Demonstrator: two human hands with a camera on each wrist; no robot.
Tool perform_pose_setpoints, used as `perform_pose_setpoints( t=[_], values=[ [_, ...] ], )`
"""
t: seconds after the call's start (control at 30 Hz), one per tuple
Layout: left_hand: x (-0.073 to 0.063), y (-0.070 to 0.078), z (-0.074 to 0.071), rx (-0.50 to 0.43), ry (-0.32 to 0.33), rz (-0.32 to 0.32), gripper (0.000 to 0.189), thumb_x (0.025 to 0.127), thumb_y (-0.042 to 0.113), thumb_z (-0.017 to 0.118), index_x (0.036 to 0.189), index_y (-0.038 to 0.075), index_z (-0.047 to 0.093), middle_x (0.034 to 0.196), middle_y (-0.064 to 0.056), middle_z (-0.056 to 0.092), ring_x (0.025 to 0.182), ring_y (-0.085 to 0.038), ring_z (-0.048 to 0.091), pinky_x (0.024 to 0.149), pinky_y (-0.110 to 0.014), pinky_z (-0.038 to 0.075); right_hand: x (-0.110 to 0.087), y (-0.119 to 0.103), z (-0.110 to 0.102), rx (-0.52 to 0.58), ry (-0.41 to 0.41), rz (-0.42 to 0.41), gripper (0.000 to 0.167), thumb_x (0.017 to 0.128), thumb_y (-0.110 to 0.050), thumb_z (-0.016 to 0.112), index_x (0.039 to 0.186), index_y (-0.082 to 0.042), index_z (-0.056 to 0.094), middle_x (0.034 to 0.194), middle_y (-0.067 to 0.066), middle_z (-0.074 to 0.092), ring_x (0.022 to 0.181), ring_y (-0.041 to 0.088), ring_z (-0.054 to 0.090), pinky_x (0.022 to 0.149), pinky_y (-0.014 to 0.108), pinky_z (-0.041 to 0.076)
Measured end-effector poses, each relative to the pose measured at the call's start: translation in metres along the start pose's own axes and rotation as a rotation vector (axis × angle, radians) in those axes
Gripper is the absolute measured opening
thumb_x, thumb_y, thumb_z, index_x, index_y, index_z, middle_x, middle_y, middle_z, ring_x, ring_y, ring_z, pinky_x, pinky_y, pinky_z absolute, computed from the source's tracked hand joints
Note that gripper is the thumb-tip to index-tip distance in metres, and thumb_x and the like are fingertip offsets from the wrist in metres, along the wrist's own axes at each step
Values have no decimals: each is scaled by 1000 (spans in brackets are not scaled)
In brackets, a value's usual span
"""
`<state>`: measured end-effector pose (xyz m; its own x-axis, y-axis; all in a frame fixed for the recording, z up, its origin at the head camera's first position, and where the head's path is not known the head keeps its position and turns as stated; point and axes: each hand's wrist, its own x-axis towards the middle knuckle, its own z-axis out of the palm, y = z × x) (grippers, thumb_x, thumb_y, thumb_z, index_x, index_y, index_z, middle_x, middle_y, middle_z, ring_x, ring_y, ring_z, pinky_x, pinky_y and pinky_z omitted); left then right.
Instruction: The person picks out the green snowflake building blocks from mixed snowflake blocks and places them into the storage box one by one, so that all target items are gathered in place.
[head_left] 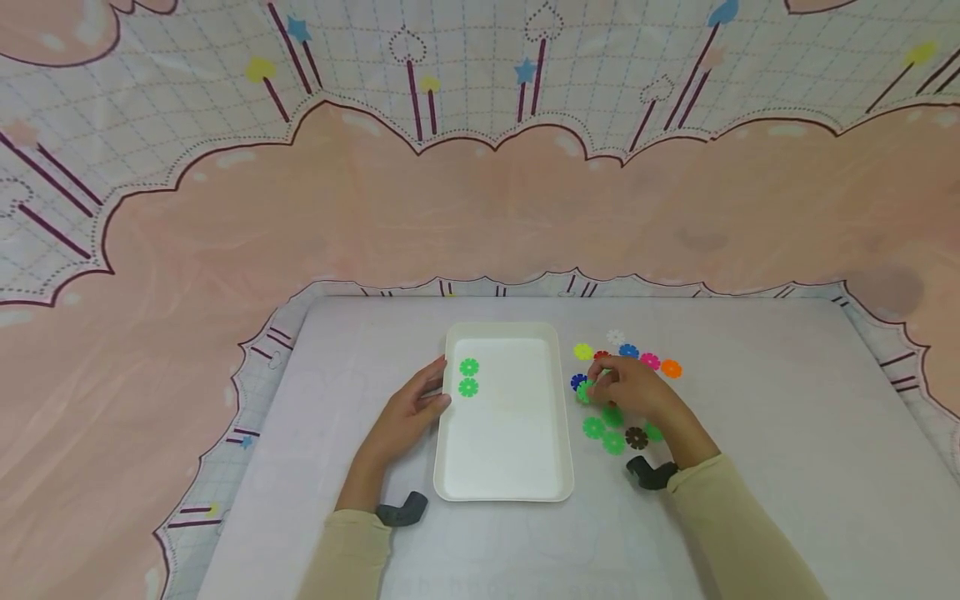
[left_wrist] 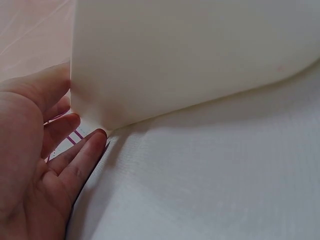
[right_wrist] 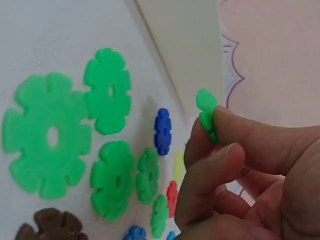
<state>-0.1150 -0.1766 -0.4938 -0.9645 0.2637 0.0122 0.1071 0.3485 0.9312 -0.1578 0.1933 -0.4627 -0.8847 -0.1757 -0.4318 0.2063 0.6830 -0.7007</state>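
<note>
My right hand (head_left: 628,387) pinches a green snowflake-shaped plastic piece (right_wrist: 206,107) between thumb and forefinger, above the loose pieces right of the tray. At the left long side of the white rectangular tray (head_left: 502,492), my left hand (head_left: 405,417) grips the rim, thumb and fingers at the edge. Inside the tray, an upper green snowflake piece (head_left: 469,367) and a lower green snowflake piece (head_left: 468,387) lie one below the other near the left wall. In the left wrist view, fingers (left_wrist: 85,155) touch the tray wall (left_wrist: 165,65); some fingertips are hidden behind it.
Several loose green pieces (head_left: 613,442) lie right of the tray, with a brown piece (head_left: 637,438) beside them. Farther back are a yellow piece (head_left: 583,352), a pink piece (head_left: 650,362), an orange piece (head_left: 671,368) and others. White cloth (head_left: 787,433) covers the table.
</note>
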Motion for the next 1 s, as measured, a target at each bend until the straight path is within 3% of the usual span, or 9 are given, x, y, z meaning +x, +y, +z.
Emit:
perform_pose_setpoints(
  t=[0.2,0.33,0.63,0.8,1.0],
  values=[
    [0,0,0,-10,-5,5,64,101,17,65,158,10,37,160,-18,42,141,-40,50,112,-52,48,0,-2,-3,103,-21,-28,17,101,-19,61,109,-7,52,92,12,70,71,24,58,65,30,45],
    [1,-2,0,-21,-10,4,64,101,17,64,158,10,37,160,-17,42,142,-39,49,113,-50,47,-2,-7,-4,140,-18,-80,16,102,-16,59,112,-5,52,93,16,71,68,24,56,63,29,45],
    [1,-2,-1,-20,-8,-2,64,101,18,65,158,10,37,160,-18,42,142,-39,49,113,-50,47,-1,-28,1,171,-13,-131,24,98,-23,68,116,-8,61,88,18,75,81,33,66,69,32,48],
    [5,-18,1,-10,-4,-1,65,101,18,65,159,11,36,160,-18,43,142,-40,48,114,-52,46,3,-40,9,240,-31,-141,24,96,-23,70,115,-8,66,91,19,75,79,34,65,72,37,53],
    [8,-34,1,-14,-2,16,65,100,24,67,158,20,39,160,-8,45,141,-34,51,113,-46,49,5,-54,18,210,-47,-171,24,97,-23,69,116,-10,69,96,22,72,73,25,62,70,36,53]
  ],
)
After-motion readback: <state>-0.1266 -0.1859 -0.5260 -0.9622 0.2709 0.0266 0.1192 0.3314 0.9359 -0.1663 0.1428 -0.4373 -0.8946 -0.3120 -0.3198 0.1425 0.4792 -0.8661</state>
